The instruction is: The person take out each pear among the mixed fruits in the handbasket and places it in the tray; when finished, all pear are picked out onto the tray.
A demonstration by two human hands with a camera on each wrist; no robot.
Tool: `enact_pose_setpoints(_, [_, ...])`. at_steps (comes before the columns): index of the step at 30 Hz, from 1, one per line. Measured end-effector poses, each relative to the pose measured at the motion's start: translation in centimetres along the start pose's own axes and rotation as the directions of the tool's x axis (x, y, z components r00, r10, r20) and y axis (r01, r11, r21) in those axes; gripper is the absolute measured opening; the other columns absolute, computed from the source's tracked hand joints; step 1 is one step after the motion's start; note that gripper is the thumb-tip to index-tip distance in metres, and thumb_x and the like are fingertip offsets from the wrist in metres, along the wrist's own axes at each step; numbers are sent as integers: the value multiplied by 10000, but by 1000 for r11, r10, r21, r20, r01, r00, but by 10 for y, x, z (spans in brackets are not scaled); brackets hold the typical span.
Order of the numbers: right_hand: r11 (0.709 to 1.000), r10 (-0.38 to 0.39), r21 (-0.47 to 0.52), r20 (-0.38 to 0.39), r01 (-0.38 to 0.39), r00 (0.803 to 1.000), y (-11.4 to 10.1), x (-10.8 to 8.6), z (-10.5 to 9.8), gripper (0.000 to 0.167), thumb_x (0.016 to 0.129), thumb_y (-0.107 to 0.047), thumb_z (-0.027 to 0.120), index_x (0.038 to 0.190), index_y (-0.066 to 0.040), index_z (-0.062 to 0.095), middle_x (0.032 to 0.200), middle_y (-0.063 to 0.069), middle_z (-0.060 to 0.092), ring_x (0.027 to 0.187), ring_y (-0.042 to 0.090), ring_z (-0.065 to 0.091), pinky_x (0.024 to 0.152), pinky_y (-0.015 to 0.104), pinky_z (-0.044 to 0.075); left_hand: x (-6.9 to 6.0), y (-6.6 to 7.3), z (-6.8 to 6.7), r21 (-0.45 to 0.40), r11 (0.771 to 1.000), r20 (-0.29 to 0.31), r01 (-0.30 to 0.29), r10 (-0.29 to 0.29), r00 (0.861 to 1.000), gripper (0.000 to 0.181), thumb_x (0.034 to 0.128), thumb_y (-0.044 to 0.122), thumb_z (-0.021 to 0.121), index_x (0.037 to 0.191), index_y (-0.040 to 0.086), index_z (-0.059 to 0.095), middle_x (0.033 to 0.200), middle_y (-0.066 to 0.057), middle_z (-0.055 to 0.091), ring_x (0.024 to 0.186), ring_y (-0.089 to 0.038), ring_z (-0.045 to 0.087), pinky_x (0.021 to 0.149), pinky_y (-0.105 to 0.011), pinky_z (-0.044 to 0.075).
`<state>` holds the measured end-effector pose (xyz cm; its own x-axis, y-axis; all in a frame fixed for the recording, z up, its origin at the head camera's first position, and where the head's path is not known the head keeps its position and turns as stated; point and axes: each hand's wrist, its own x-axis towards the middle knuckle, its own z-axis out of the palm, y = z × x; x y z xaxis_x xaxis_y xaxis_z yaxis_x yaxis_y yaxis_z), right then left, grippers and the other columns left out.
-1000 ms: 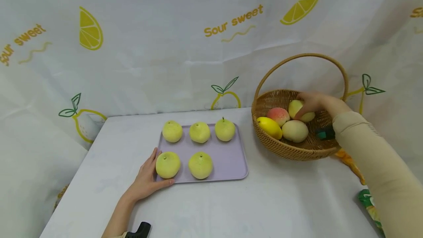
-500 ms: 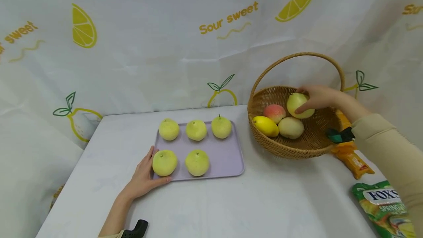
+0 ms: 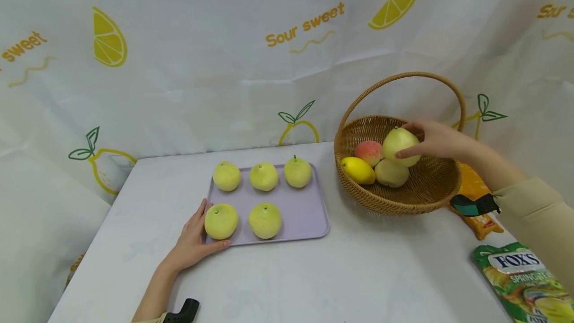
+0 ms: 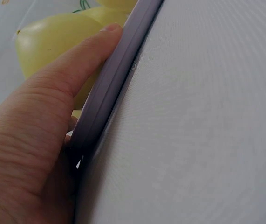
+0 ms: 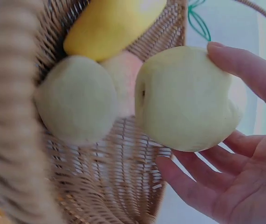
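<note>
My right hand (image 3: 437, 139) grips a round yellow-green pear (image 3: 400, 146), thumb on one side and fingers on the other. In the right wrist view the pear (image 5: 188, 100) is between thumb and fingers, above the basket's inside. The wicker basket (image 3: 430, 188) also holds a pinkish peach (image 3: 368, 153), a yellow mango (image 3: 358, 170) and a pale round fruit (image 3: 391, 173). My left hand (image 3: 194, 238) holds the near left corner of a lilac tray (image 3: 305, 216), thumb along its front rim (image 4: 105, 84). Several yellow-green pears (image 3: 265, 221) stand on the tray in two rows.
The basket's tall handle (image 3: 414, 74) arches over the fruit. An orange packet (image 3: 480, 221) and a green Fox's bag (image 3: 520, 278) lie at the right. A lemon-printed white sheet (image 3: 202, 64) hangs behind the white table (image 3: 350, 283).
My right hand has lifted the pear a little from among the basket's fruit and drawn its wrist back right, uncovering the green bag. The left hand stays at the tray; the view has shifted slightly.
</note>
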<state>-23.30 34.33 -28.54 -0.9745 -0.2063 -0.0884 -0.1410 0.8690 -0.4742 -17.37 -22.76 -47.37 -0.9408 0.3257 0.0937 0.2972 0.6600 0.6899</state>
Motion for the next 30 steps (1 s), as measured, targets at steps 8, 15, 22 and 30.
enact_pose_setpoints(8, [994, 12, 111, -8, -11, 1000, -11, -16, 19, 809, 847, -428, 750, 1416, 19, 388, 1321, 221, 511, 1101, 348, 531, 843, 450, 469, -1, -1, -1, 3, 1000, -3, -9, 9, 1000, 1068, 768, 412, 817, 1549, 27, 199, 1613, -203, 43, 1434, -483, 63, 1051, -716, 57])
enact_pose_setpoints(15, [985, 20, 171, -26, -16, 999, -22, -29, 36, 846, 837, -441, 757, 1439, 0, 358, 1364, 241, 468, 1195, 405, 481, 900, 557, 445, -1, -1, -1, -2, 1000, -7, -10, 10, 1000, 1057, 765, 406, 822, 1544, 22, 220, 1612, -206, 47, 1436, -479, 65, 1059, -704, 56])
enact_pose_setpoints(22, [983, 39, 179, -72, -26, 997, -33, -43, 47, 854, 819, -467, 765, 1450, -58, 361, 1366, 247, 479, 1235, 413, 447, 875, 580, 430, -1, -1, 0, -3, 1000, -5, -11, 11, 1000, 1050, 766, 407, 820, 1542, 22, 228, 1610, -212, 50, 1436, -480, 69, 1060, -704, 57])
enact_pose_setpoints(30, [977, 19, 214, -144, 13, 989, -42, -57, 55, 829, 816, -421, 786, 1450, -82, 372, 1313, 212, 519, 1093, 344, 547, 796, 384, 501, -1, -1, 1, -5, 1000, -4, 2, -2, 1000, 1054, 763, 409, 823, 1544, 27, 226, 1615, -195, 49, 1434, -485, 61, 1049, -718, 60])
